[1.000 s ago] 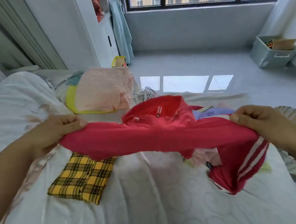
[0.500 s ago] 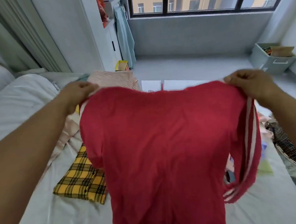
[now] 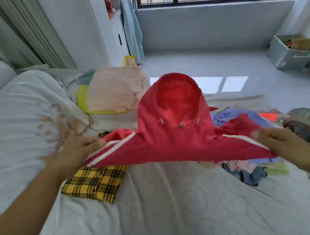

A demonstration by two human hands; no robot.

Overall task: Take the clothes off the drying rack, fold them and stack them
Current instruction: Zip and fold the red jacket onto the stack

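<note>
A red hoodie with white sleeve stripes is stretched flat over the white bed, hood pointing away from me. My left hand grips its left shoulder and my right hand grips its right shoulder. A folded yellow plaid shirt lies on the bed under my left hand. Behind it sits a stack of folded clothes with a pink striped piece on top. A heap of unfolded clothes lies at the right, partly hidden by the hoodie.
A woven basket stands at the bed's right edge. A grey storage box sits on the floor at the far right. A rumpled white duvet fills the left side. A white cabinet stands behind the bed.
The hoodie hung upright from my raised hands half a second ago; both hands have come down and it now lies spread low over the bed, hood flung forward.
</note>
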